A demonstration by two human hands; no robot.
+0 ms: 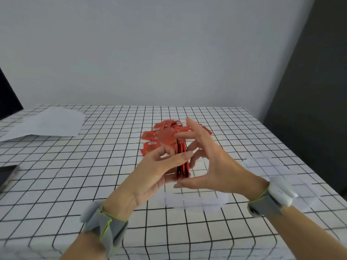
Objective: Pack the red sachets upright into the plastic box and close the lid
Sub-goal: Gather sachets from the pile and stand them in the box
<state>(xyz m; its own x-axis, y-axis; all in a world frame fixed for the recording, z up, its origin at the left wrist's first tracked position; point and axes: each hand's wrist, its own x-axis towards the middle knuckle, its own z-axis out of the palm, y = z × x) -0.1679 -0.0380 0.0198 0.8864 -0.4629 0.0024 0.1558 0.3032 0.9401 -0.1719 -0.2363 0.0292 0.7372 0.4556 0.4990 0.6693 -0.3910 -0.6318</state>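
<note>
Head view, starting at my far left: a dark, glossy slab that looks like a phone [7, 176] lies at the edge of the table [93, 166], and beyond it some white sheets of paper [47, 124] rest flat, matte and slightly creased. The table wears a white cloth with a black grid, soft enough to drape over the near edge.

My left hand [150, 177] comes next, a grey strap with a yellow-green trim on its wrist. Its thumb and fingers are closed against the left face of a small stack of red sachets [181, 162], which I hold on edge above the cloth. These are thin, flat, shiny foil-like packets, square-cornered and slippery-looking. Behind the stack the loose pile of sachets [161, 136] is strewn flat on the cloth, some showing white barcode labels.

Below my hands sits the plastic box [197, 200], so clear that the grid shows through it; I can only make out its pale rim and a faint sheen. My right hand [210, 166] is spread, fingers splayed and not clamped, thumb under the stack and fingertips brushing its right side. Farther right a clear, rounded shape on the cloth is probably the lid [281, 175], though I cannot be sure.

I judge that I am squaring up a bundle before loading. Next I need to lower it upright into the box without letting the slick packets fan out.
</note>
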